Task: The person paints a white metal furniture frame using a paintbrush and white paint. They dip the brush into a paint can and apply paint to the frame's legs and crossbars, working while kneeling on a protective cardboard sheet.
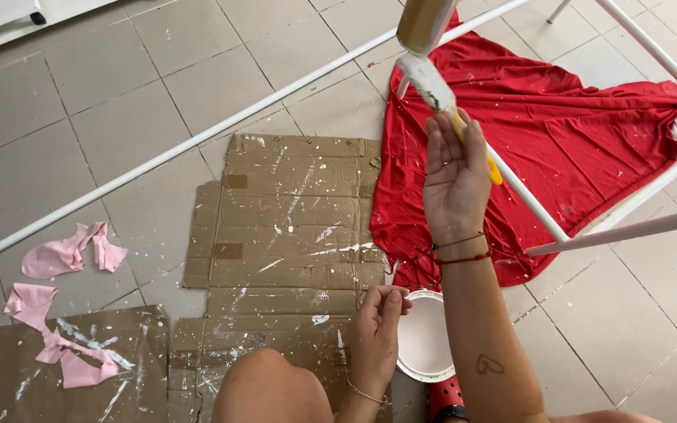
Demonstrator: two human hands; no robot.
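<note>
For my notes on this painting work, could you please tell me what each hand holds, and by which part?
The right hand holds a paintbrush by its yellow handle, bristles up. The left hand rests at the rim of a white paint container; whether it holds it cannot be told.

1 head-worn camera looks steeply down, close, over knees to tiled floor (119,86).

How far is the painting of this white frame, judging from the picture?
Done: the lower frame bars look white already. In hand: the right hand lifts a yellow-handled brush to a still-brown part overhead, while the left hand rests at the paint tub. Left: that brown part; anything beyond it is out of view.
</note>
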